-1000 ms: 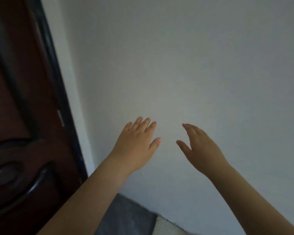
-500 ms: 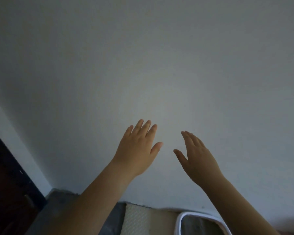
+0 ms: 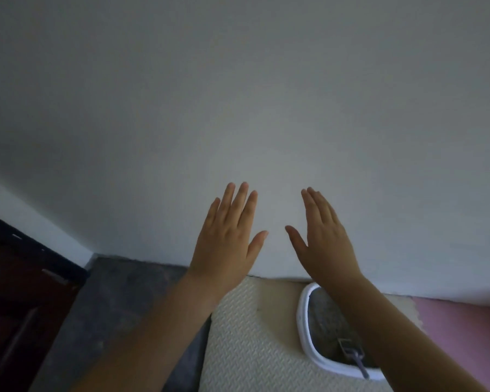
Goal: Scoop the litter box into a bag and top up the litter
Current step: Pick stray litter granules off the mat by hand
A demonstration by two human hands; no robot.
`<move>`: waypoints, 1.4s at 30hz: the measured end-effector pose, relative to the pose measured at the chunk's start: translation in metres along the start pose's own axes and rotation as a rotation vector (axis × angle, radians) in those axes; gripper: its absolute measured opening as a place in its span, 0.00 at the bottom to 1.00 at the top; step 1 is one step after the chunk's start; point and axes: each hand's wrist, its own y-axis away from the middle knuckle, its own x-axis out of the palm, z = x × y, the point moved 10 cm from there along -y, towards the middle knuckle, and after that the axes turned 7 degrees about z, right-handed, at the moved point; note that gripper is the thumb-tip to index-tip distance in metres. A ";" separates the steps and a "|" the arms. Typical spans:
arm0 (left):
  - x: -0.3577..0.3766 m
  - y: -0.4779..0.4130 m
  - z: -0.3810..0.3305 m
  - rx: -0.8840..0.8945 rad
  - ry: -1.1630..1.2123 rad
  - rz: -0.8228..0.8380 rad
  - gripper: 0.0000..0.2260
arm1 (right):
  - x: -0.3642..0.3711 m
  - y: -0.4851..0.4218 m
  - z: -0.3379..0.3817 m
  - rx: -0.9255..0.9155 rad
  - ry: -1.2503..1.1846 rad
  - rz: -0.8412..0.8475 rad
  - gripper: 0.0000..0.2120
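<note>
White plastic rims the litter box (image 3: 303, 329), which sits low and right of centre on a cream ribbed mat (image 3: 252, 335), its far end close to the foot of the wall (image 3: 238, 108). Your right forearm crosses over it and hides its right side. Grey litter (image 3: 326, 326) fills what shows of the box, and a grey scoop (image 3: 354, 356) lies in it at the near end, head on the litter and handle slanting down across the near rim. Your left hand (image 3: 227, 236) is raised in front of the wall, back toward you, fingers straight and close together, thumb spread out to the right; it holds nothing. Your right hand (image 3: 323, 241) is raised beside it at about the same height, turned more edge-on, fingers straight and together, thumb pointing left toward the other thumb; it too holds nothing. The two thumbs are near each other but apart. Whether either palm touches the wall cannot be told. Both hands are above the box and well apart from the scoop. A pink mat (image 3: 464, 329) lies right of the cream one, along the wall. Left of the cream mat is dark grey floor (image 3: 119, 301), and beyond that, at the left edge, a dark brown door (image 3: 17, 292).
</note>
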 end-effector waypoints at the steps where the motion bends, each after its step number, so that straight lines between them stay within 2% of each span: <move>1: 0.023 0.000 0.006 0.003 0.005 0.003 0.30 | 0.019 -0.002 -0.004 0.010 -0.015 -0.014 0.32; 4: 0.109 0.004 0.020 0.018 0.043 0.051 0.30 | 0.104 -0.004 -0.024 0.036 -0.019 0.005 0.32; 9: 0.283 0.021 0.039 0.030 0.091 0.095 0.27 | 0.287 0.007 -0.079 0.069 -0.031 0.108 0.32; 13: 0.462 0.042 0.054 -0.004 0.135 0.188 0.28 | 0.442 0.031 -0.134 0.105 -0.032 0.152 0.32; 17: 0.660 0.073 0.052 -0.006 0.161 0.377 0.29 | 0.603 0.063 -0.196 0.192 -0.042 0.209 0.33; 21: 0.824 0.096 0.063 -0.098 0.132 0.498 0.32 | 0.750 0.092 -0.249 0.276 -0.043 0.257 0.33; 24: 0.914 0.106 0.060 0.010 0.094 0.542 0.32 | 0.845 0.120 -0.278 0.339 -0.043 0.326 0.34; 28: 0.983 0.103 0.064 0.103 0.090 0.474 0.33 | 0.916 0.132 -0.301 0.397 -0.068 0.299 0.35; 30: 1.004 0.108 0.067 0.117 0.085 0.499 0.32 | 0.936 0.132 -0.305 0.405 -0.052 0.322 0.35; 33: 1.018 0.121 0.069 0.149 0.068 0.514 0.33 | 0.941 0.135 -0.306 0.441 -0.077 0.302 0.34; 37: 1.023 0.125 0.070 0.166 0.059 0.412 0.33 | 0.941 0.137 -0.309 0.438 -0.083 0.265 0.34; 39: 1.024 0.126 0.072 0.173 0.074 0.415 0.33 | 0.941 0.139 -0.311 0.436 -0.100 0.257 0.34; 41: 1.015 0.125 0.072 0.189 0.181 0.396 0.33 | 0.937 0.136 -0.309 0.433 -0.124 0.236 0.34; 42: 1.004 0.123 0.072 0.178 0.325 0.366 0.32 | 0.934 0.135 -0.308 0.437 -0.143 0.219 0.33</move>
